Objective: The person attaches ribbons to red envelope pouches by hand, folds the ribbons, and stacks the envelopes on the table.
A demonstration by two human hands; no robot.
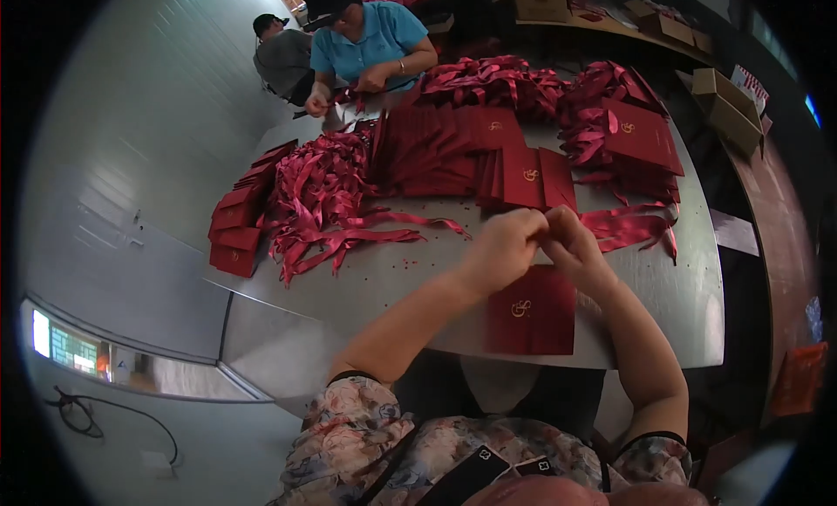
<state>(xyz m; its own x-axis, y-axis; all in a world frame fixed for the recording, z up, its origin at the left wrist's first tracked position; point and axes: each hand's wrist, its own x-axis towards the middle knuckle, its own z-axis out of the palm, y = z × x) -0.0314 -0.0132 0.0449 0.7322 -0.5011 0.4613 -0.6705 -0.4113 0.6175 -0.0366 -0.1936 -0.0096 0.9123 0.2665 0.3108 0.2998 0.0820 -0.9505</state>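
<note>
Both of my hands meet above the near part of the table. My left hand (pixel 508 244) is closed in a pinch, its fingertips against those of my right hand (pixel 571 243), which is closed too. What they pinch is too small to make out. Just below them a red bag with a gold logo (pixel 530 312) lies at the table's near edge. Behind my hands stand more red bags (pixel 514 170) in a leaning row. Loose red ribbons (pixel 623 227) lie right of my right hand, and a large ribbon heap (pixel 323 188) is to the left.
The metal table (pixel 453 319) has a rounded edge. Across it a person in a blue shirt (pixel 370 44) handles ribbon; another person (pixel 283 57) is behind. More bags (pixel 641 135) stand at the right, others (pixel 235 231) at the far left. An open carton (pixel 728 114) is beyond the right edge.
</note>
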